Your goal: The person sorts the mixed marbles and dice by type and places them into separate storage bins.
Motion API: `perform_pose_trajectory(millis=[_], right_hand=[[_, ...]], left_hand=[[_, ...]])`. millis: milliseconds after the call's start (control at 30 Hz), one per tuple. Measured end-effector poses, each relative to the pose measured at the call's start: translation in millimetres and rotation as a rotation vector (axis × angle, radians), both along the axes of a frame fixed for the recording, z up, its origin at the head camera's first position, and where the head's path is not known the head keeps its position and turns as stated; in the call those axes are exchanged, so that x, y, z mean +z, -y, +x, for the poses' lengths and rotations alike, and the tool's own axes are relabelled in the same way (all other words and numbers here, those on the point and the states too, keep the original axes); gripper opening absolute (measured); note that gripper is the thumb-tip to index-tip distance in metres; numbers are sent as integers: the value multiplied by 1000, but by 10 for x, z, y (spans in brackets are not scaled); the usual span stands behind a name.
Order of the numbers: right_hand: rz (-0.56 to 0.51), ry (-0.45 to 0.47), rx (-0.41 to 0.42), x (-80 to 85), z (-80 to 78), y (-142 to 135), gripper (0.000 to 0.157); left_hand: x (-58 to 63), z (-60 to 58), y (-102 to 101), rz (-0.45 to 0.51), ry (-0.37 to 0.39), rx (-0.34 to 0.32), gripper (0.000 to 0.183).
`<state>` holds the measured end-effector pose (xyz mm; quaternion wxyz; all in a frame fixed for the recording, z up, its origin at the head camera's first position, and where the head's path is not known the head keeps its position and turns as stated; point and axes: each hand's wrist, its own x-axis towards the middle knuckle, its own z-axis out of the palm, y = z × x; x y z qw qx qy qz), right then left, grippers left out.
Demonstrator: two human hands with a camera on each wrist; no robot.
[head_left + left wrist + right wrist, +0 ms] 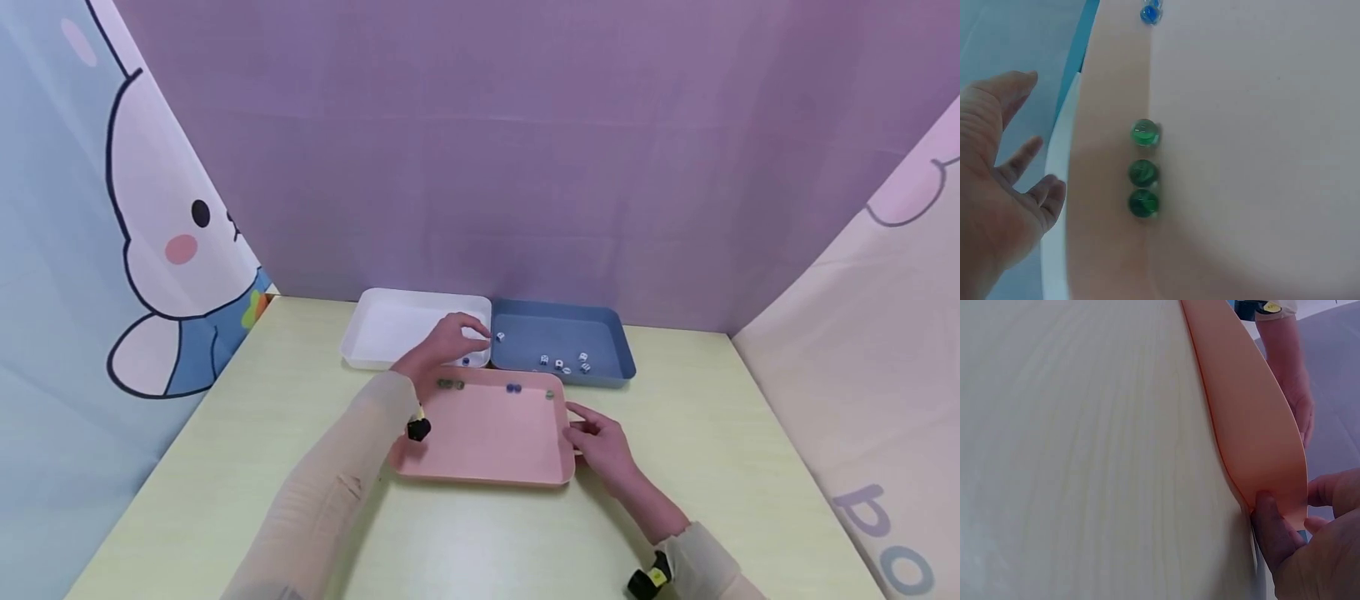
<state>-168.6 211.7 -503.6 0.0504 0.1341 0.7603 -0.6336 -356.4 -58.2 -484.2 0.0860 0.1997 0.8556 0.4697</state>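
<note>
My left hand is above the white tray, thumb and fingers apart, holding nothing. Just right of its fingertips a white die shows against the blue tray; I cannot tell if it touches the tray. With my right hand I grip the right edge of the pink tray, which looks slightly tilted in the right wrist view. Along the pink tray's far side lie several green marbles and two blue marbles. A dark blue marble shows in the white tray beside my left wrist.
Several more white dice lie in the near part of the blue tray. The white and blue trays stand side by side behind the pink one on a pale wooden table. A purple cloth hangs behind, with printed cloths at both sides.
</note>
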Motion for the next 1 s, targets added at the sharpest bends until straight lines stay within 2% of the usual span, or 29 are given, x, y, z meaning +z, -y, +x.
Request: perform_pose_trajectory(millis=[167, 367, 433, 533, 700, 833, 1000], right_hand=[[-10, -3, 8, 8, -14, -20, 49], [-15, -11, 11, 1, -31, -16, 49], [-17, -12, 10, -5, -33, -10, 49], [-25, -9, 7, -11, -39, -5, 49], [-23, -7, 11, -9, -51, -10, 49], [-14, -5, 16, 4, -49, -17, 49], [-17, -1, 10, -12, -54, -20, 49]], left_hand=[[109, 57, -20, -49, -56, -77, 21], [186, 160, -59, -163, -119, -180, 14], [219, 208, -90, -231, -166, -221, 12], [260, 278, -155, -377, -284, -291, 11], [295, 407, -286, -602, -440, -354, 14], [321, 495, -386, -718, -525, -398, 17], [262, 526, -493, -825, -613, -430, 23]])
